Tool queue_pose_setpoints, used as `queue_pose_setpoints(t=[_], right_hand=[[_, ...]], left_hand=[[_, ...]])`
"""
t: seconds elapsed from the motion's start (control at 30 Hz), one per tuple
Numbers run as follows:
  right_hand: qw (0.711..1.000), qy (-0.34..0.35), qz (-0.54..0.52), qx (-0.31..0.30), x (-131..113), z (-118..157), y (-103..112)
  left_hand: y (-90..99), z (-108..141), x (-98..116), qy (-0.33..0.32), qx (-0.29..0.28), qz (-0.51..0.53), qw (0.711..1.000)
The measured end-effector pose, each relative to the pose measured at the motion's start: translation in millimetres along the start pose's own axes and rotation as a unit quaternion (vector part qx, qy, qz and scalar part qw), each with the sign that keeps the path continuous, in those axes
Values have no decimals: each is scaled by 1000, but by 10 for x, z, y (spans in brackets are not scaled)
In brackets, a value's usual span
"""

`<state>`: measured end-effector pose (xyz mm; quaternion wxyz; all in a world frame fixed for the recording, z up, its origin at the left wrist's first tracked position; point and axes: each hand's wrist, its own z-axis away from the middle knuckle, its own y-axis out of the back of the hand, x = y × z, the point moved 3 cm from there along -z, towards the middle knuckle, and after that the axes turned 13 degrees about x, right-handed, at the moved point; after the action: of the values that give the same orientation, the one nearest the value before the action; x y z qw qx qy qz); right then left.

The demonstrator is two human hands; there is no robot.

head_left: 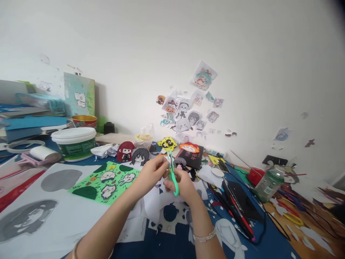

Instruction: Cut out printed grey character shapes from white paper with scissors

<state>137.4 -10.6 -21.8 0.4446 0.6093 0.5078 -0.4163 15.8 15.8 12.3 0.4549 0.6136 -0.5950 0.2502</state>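
Note:
Above the middle of the table, my right hand (pixel 183 184) is closed round the green handles of a pair of scissors (pixel 173 180), whose blades point up and away from me. My left hand (pixel 155 168) is pinched beside the blades, with its fingertips close to them. A small piece may sit between those fingers, but I cannot make it out. Under both hands lie white paper scraps (pixel 152 205) and a cut-out sheet with holes (pixel 176 217). Just beyond my left hand are a grey-haired cartoon cutout (pixel 140 156) and a red-haired one (pixel 125 151).
At left are a green decorated sheet (pixel 114 183), a large printed sheet (pixel 61 223) and a white-lidded tub (pixel 74 144). Pens (pixel 237 212), a black tablet-like panel (pixel 244 201), a glass jar (pixel 270 183) and a cable lie at right. Stickers dot the wall behind.

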Motion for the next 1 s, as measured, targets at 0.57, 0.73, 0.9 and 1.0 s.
queue_pose_setpoints(t=[0.57, 0.73, 0.9, 1.0], right_hand=[[1000, -1, -5, -1, 32, -17, 3], [1000, 4, 8, 1, 30, -21, 2], [1000, 0, 11, 3, 38, -28, -4], [1000, -7, 18, 5, 40, -29, -5]], left_hand=[[21, -1, 25, -20, -4, -24, 1000], [29, 0, 33, -19, -3, -19, 1000], [50, -4, 29, -20, -7, -12, 1000], [64, -13, 34, -15, -9, -7, 1000]])
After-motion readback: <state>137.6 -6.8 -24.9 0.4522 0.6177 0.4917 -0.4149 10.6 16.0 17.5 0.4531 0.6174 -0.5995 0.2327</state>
